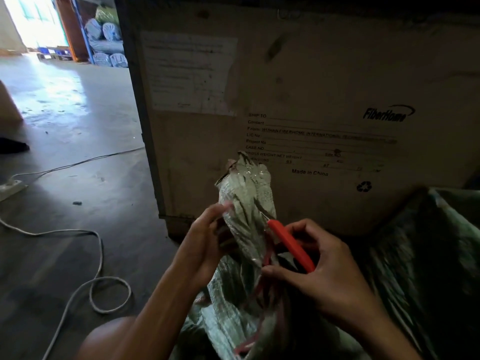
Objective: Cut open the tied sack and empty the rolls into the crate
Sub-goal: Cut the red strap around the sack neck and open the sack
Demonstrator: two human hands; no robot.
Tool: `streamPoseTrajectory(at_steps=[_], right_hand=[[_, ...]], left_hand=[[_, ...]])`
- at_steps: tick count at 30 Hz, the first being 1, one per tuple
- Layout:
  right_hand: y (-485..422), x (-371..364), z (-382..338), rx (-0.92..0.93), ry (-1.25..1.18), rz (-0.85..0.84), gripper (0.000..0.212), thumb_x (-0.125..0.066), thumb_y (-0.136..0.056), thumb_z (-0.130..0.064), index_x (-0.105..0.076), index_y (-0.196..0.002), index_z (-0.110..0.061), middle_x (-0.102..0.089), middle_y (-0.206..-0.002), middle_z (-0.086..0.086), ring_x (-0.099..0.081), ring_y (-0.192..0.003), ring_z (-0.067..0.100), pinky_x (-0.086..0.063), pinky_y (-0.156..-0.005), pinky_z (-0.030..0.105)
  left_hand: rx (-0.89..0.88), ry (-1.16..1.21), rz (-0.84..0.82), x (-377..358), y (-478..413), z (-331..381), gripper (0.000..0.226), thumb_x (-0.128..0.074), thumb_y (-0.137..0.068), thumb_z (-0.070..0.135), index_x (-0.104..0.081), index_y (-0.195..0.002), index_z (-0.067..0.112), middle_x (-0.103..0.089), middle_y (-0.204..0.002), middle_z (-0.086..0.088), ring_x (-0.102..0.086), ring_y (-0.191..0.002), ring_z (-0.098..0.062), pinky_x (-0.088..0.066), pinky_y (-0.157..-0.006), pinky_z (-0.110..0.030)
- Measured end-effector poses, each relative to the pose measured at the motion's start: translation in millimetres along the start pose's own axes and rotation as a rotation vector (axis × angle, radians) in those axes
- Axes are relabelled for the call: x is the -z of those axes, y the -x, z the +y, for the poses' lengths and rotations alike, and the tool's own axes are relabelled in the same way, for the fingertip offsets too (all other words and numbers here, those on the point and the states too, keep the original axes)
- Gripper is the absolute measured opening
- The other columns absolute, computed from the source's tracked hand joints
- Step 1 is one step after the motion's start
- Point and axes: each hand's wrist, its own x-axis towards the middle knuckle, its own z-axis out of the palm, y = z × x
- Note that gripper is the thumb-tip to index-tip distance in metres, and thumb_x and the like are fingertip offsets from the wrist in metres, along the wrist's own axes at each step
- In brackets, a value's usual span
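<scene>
We are at the cutting step: our left hand [207,237] grips the bunched neck of the woven sack [246,203], held upright before the plywood crate [298,87]. Our right hand [324,268] clasps an orange-handled cutter [289,244], its blade touching the neck. Next, we judge, the blade must slice through the tie without slipping toward the left fingers.
</scene>
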Motion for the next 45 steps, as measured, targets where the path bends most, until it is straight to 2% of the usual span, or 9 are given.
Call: streamPoseTrajectory(at_steps=[5,13,19,22,27,30,34,38,45], right_hand=[[-3,-2,-2,-0.032,-0.241,0.146,0.026,-0.082,-0.073,-0.031,-0.066,-0.094,-0.028,-0.074,-0.092,-0.006,-0.071,-0.086,0.006,-0.055,-0.074,0.028],[-11,-5,0,-0.14,-0.486,0.25,0.031,-0.081,-0.076,-0.02,-0.063,-0.101,-0.016,-0.077,-0.088,-0.005,-0.071,-0.073,0.0,-0.049,-0.055,0.009],[-12,-19,2,-0.115,-0.472,0.31,0.041,-0.085,-0.071,-0.011,-0.062,-0.105,-0.017,-0.077,-0.089,0.001,-0.075,-0.084,0.011,-0.058,-0.07,0.023],[-15,-18,7,-0.102,-0.413,0.367,0.041,-0.085,-0.072,-0.015,-0.06,-0.105,-0.021,-0.077,-0.092,0.001,-0.075,-0.086,0.01,-0.059,-0.076,0.029],[-20,-5,9,-0.109,-0.457,0.28,0.04,-0.081,-0.076,-0.011,-0.059,-0.108,-0.02,-0.078,-0.093,0.003,-0.076,-0.085,0.013,-0.059,-0.072,0.026],[-21,-3,12,-0.125,-0.404,0.309,0.036,-0.08,-0.078,-0.014,-0.06,-0.107,-0.021,-0.075,-0.092,0.001,-0.073,-0.083,0.009,-0.057,-0.068,0.02],[-29,10,17,-0.17,-0.342,0.438,0.03,-0.076,-0.083,-0.016,-0.058,-0.107,-0.02,-0.067,-0.095,0.003,-0.066,-0.085,0.015,-0.055,-0.073,0.027],[-33,41,29,-0.265,-0.372,0.578,0.037,-0.074,-0.086,-0.018,-0.054,-0.117,-0.022,-0.064,-0.099,0.0,-0.064,-0.085,0.013,-0.049,-0.066,0.025],[-28,44,53,-0.343,-0.048,0.54,0.036,-0.076,-0.083,-0.031,-0.056,-0.112,-0.022,-0.064,-0.107,0.001,-0.061,-0.086,0.01,-0.05,-0.075,0.031]], left_hand=[[0.015,0.115,0.014,1,-3,2,0.054,-0.062,-0.086,0.012,-0.054,-0.136,-0.004,-0.065,-0.121,-0.033,-0.066,-0.095,-0.034,-0.059,-0.079,-0.043],[-0.077,0.091,-0.174,-13,5,-12,0.039,-0.058,-0.086,0.008,-0.065,-0.124,0.006,-0.076,-0.106,-0.019,-0.077,-0.087,-0.024,-0.065,-0.072,-0.034],[-0.34,-0.614,0.107,-23,9,-35,0.043,-0.077,-0.085,0.002,-0.063,-0.119,0.024,-0.076,-0.102,-0.005,-0.073,-0.097,-0.016,-0.064,-0.082,-0.036],[-0.28,-0.389,0.132,-28,8,-33,0.02,-0.064,-0.095,0.006,-0.069,-0.113,0.012,-0.078,-0.096,-0.012,-0.074,-0.087,-0.024,-0.061,-0.075,-0.035],[-0.11,-0.331,-0.148,-36,18,-26,0.041,-0.052,-0.098,0.039,-0.067,-0.122,0.01,-0.077,-0.108,-0.013,-0.074,-0.094,-0.023,-0.059,-0.079,-0.035],[-0.201,-0.369,0.021,-31,12,-31,0.028,-0.054,-0.101,0.016,-0.062,-0.118,-0.005,-0.076,-0.091,-0.017,-0.072,-0.079,-0.022,-0.06,-0.069,-0.032],[-0.129,-0.275,0.328,-6,-2,-21,0.031,-0.051,-0.105,0.022,-0.07,-0.097,-0.001,-0.07,-0.099,-0.034,-0.068,-0.091,-0.041,-0.054,-0.092,-0.054],[-0.009,-0.01,0.554,23,-8,0,0.03,-0.045,-0.107,0.015,-0.062,-0.085,0.004,-0.063,-0.081,-0.015,-0.063,-0.069,-0.025,-0.055,-0.064,-0.037],[-0.001,0.053,0.353,12,-6,-3,0.038,-0.041,-0.108,0.027,-0.064,-0.122,0.0,-0.078,-0.088,-0.014,-0.076,-0.073,-0.021,-0.061,-0.054,-0.028]])
